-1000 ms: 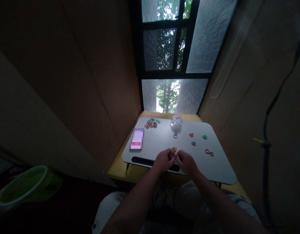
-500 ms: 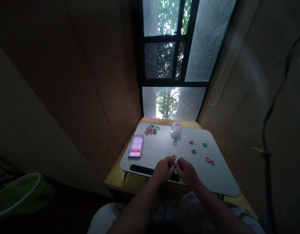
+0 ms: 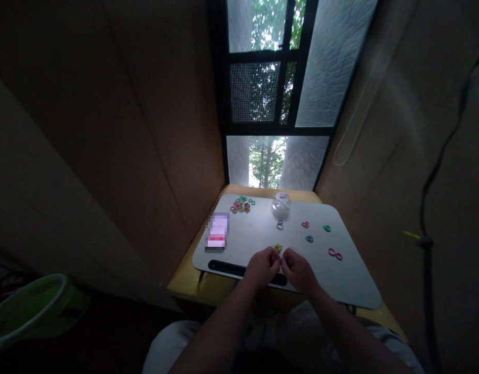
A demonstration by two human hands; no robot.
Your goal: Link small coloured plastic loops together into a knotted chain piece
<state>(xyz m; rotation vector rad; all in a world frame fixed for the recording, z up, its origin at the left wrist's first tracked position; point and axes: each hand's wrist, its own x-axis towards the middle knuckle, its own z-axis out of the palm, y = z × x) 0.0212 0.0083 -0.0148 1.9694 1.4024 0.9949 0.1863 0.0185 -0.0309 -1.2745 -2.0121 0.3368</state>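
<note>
My left hand (image 3: 263,267) and my right hand (image 3: 297,268) meet over the front part of a white lap table (image 3: 247,249). Their fingertips pinch a small pink hair tie (image 3: 280,259), mostly covered by the fingers. Just beyond the fingertips lies a yellow hair tie (image 3: 277,248). A purple hair tie (image 3: 280,225) is farther back. To the right rest a red one (image 3: 305,225), a blue one (image 3: 309,239), a green one (image 3: 327,228) and a pink one twisted into a figure eight (image 3: 335,254).
A pile of mixed hair ties (image 3: 240,206) sits at the back left. Behind the hands stands a clear jar (image 3: 281,206). A phone (image 3: 217,231) lies along the left edge, above a black slot (image 3: 226,267). A green basket (image 3: 40,306) is low on the left; a dark cable (image 3: 426,249) hangs right.
Both hands stay together over the table, with the fingers shifting slightly around the pink hair tie. The whole view has tilted a little, so things appear slightly higher.
</note>
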